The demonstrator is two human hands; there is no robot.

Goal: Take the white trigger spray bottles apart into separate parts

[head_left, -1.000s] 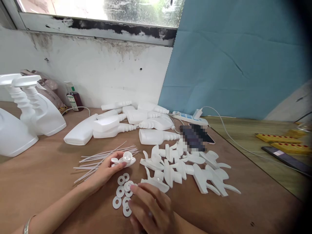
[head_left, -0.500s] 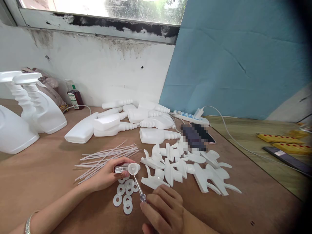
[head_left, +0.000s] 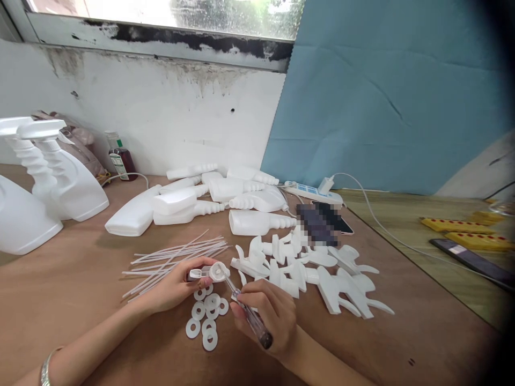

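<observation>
My left hand [head_left: 176, 288] is closed round a white spray trigger head [head_left: 218, 272], its round collar opening facing me. In my right hand [head_left: 276, 313] is a screwdriver [head_left: 254, 323] with a clear handle and dark end. The screwdriver's tip meets the collar's right edge; whether it is inside the opening I cannot tell. Several flat white ring washers [head_left: 193, 328] lie just below my left hand. Thin white tubes [head_left: 161, 261] are spread behind that hand. A pile of white trigger heads [head_left: 328, 289] rests behind and right of my right hand.
White bottles [head_left: 131, 214] lie in a heap near the wall. Spray bottles [head_left: 80, 187] with heads on stand at the left, beside a brown bottle [head_left: 122, 161]. A power strip [head_left: 314, 193], phones [head_left: 341, 221] and a white cable [head_left: 374, 220] are on the right.
My right hand has turned and lifted slightly, so the screwdriver's handle now shows. The screwdriver's tip has moved toward the collar's right edge. The spray head has tilted a little in my left hand.
</observation>
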